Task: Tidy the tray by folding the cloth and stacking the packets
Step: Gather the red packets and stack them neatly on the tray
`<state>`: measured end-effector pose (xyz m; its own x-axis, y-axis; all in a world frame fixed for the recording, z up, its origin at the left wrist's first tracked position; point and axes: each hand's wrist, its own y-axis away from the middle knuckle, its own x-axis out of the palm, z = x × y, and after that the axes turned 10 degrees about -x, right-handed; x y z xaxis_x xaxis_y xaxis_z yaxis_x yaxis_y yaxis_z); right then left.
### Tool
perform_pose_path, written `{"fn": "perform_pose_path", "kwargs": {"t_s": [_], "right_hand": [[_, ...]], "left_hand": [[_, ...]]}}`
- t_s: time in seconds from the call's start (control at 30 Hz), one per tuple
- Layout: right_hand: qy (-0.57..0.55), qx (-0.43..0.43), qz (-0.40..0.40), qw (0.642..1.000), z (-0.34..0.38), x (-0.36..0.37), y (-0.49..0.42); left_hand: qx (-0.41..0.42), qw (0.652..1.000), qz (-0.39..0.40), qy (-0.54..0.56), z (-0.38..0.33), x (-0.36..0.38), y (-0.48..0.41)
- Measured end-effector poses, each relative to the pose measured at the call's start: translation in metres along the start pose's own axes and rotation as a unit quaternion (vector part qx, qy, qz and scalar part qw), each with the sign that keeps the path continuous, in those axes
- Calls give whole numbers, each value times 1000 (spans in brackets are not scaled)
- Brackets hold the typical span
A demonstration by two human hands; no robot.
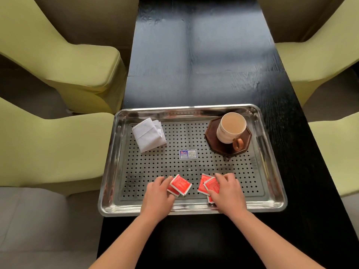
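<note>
Packets (180, 185) lie corner-up, diamond-wise, under both hands' fingers (167, 181).

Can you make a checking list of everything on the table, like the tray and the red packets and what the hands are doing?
Surface: black wooden table; steel perforated tray at its near end.
Job's things: white cloth folded, far-left of tray; red packets in two small overlapping groups, left group, right group, not yet one stack.
Clutter: cream mug on dark octagonal coaster, far-right of tray; blue sticker mid-tray.
Hands: left hand touching left group; right hand resting on right group.
Cables: nothing seen.
Surroundings: yellow-green chairs on both sides.
</note>
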<state>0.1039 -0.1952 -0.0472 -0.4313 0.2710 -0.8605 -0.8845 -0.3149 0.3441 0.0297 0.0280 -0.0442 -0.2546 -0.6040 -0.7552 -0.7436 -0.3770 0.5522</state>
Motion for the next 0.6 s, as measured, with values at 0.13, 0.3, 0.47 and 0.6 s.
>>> {"fn": "perform_pose_path", "kwargs": {"t_s": [0.13,0.3,0.47,0.6], "right_hand": [[4,-43,31,999,23,12,-1],[-37,-133,64,988,35,16,-9],[-57,-72,26,995,21,11,-17],[-28,-68,56,996,33,16,-13]], "left_hand": [[23,1000,5,8,-9,6,2],[25,998,2,53,-2,7,5],[4,995,-12,104,10,2,5],[3,995,-11,101,2,5,4]]}}
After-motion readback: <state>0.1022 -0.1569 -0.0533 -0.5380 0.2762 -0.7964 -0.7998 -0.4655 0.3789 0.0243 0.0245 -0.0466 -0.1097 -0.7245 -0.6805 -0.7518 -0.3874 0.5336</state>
